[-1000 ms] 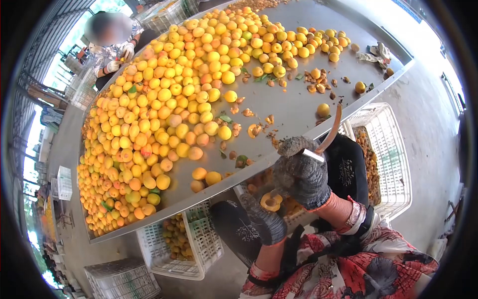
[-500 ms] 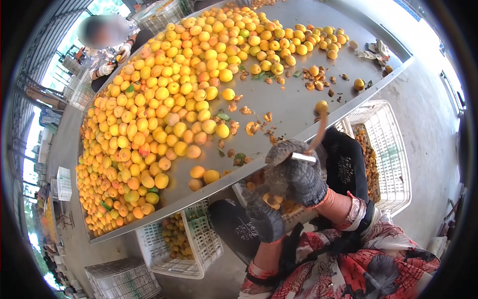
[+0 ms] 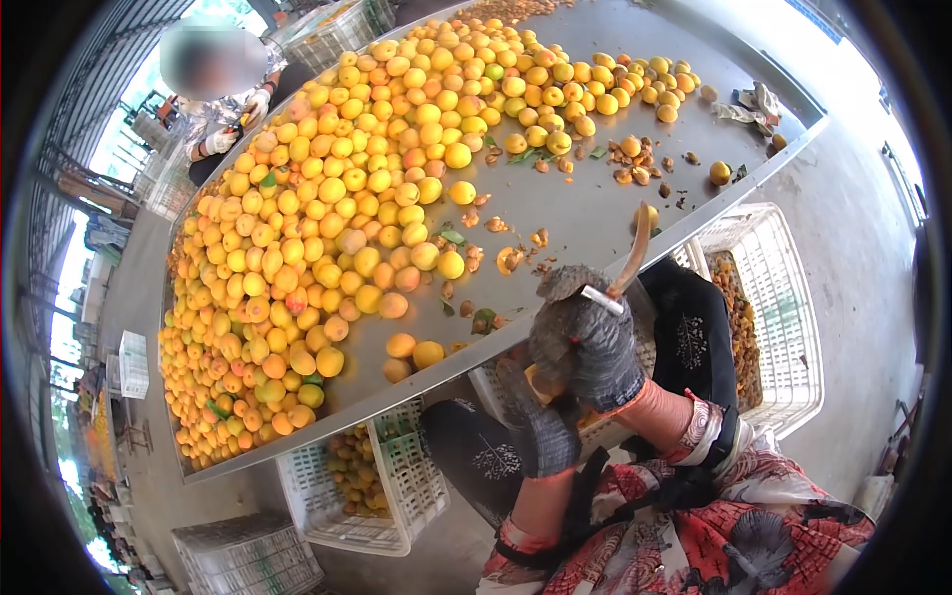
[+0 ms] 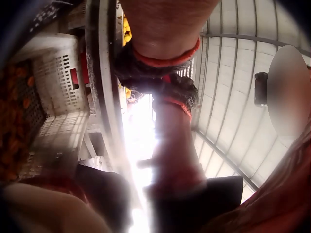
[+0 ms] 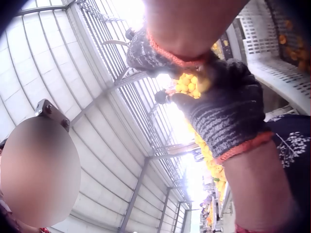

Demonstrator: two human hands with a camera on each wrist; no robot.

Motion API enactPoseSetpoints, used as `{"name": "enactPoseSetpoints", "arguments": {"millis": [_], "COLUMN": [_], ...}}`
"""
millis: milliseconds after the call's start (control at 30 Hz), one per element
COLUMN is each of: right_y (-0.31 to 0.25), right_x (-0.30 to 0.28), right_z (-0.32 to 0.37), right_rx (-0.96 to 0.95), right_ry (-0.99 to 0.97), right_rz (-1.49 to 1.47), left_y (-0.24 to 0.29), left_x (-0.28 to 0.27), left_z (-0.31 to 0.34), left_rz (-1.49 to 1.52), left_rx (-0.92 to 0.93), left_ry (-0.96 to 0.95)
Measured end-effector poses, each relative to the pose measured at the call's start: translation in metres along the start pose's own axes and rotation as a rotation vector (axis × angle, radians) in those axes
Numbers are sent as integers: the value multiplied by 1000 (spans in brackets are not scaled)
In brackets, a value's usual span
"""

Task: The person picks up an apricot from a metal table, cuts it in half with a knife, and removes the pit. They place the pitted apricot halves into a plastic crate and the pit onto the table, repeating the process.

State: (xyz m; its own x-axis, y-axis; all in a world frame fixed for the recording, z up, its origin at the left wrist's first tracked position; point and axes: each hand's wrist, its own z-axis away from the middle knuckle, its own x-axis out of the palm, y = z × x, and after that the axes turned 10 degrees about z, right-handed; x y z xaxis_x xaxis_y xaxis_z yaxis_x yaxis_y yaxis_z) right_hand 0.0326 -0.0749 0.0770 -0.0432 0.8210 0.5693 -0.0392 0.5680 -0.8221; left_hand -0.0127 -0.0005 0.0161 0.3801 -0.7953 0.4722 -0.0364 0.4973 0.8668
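Observation:
Both hands wear grey knitted gloves with orange cuffs and meet over the table's near edge. My right hand (image 3: 592, 347) grips a knife with a curved blade (image 3: 635, 256), which points up and away; a pale metal piece (image 3: 602, 300) shows by the fist. Lower and to the left, my left hand (image 3: 545, 434) holds an apricot (image 3: 538, 383), largely hidden between the gloves. The right wrist view shows the apricot (image 5: 203, 85) at the fingers of the left hand (image 5: 228, 109), with the right hand (image 5: 150, 56) against it.
A metal table (image 3: 585, 203) bears a big heap of apricots (image 3: 327, 228), plus scraps and leaves. White crates stand below: one on the right (image 3: 783, 307) with brown-orange pieces, another on the left (image 3: 412, 486) with fruit. A person (image 3: 213, 109) sits across the table.
The right hand has moved left towards the left hand, and the knife has come along. The apricot's cut face, plain earlier, is now mostly covered by the gloves.

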Motion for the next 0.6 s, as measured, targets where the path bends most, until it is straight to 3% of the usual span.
{"name": "enactPoseSetpoints", "arguments": {"millis": [33,67,133,167,233,300,333,400,433,567,600], "right_y": [0,-1,1,4,1,-17,-15,-8,-13,1,-5], "right_x": [0,-1,-7,-11,-12,-4,-5,-12,-13,-21,-15], "right_z": [0,0,1,0,-4,-11,-9,-3,-6,-15,-15], "right_rx": [0,-30,-54,-62,-74,-202,-202,-101,-173,-211,-180], "right_ry": [-3,-5,-4,-47,-95,-397,-399,-403,-449,-459,-423], "right_rz": [1,144,288,418,546,624,623,652,801,807,657], "left_y": [2,8,26,23,14,34,41,41,41,41,41], "left_x": [5,4,-6,-11,-23,-12,-7,-7,-7,-6,-6], "left_z": [-1,-4,-10,-12,-21,-24,-25,-24,-24,-24,-24], "left_rz": [-85,-82,-1544,-1544,-1221,-1130,-1035,-1018,-1001,-931,-914], "left_rx": [124,125,583,580,136,224,310,296,281,237,225], "left_ry": [-28,-27,-477,-478,-572,-674,-773,-764,-758,-728,-721]}}
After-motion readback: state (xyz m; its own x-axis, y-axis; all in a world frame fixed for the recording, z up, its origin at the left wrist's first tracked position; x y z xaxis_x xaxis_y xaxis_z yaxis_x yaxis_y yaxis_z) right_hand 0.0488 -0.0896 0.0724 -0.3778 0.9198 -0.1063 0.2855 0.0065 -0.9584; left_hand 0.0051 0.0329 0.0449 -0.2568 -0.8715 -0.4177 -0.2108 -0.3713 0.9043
